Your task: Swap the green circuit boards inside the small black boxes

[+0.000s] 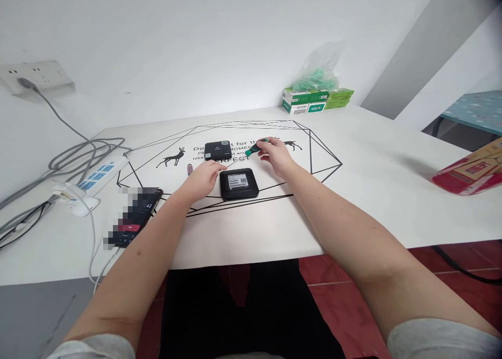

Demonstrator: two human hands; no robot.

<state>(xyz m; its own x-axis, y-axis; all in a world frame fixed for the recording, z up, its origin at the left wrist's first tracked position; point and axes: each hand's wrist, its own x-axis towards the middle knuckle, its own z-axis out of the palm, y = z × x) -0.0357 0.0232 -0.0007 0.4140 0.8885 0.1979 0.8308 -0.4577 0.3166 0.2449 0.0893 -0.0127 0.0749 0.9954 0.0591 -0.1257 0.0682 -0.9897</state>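
My right hand [274,156] grips a green and black screwdriver [252,150] by its handle, above the mat and tilted down to the left. Its thin shaft runs to the fingertips of my left hand [204,179], which are pinched at the tip; whether a small part is held there too, I cannot make out. Below the shaft lies a flat black square box [239,194] with a white label on its upper face. Behind my left hand sits another black square box [218,148] with small stickers. A small brownish piece [190,169] rests left of it.
A phone [139,215] lies by my left forearm. Further left are a power strip [102,175] and looped grey cables [74,155]. Green and white boxes [306,100] with a plastic bag [317,68] stand at the back; a red package [470,173] is at the right.
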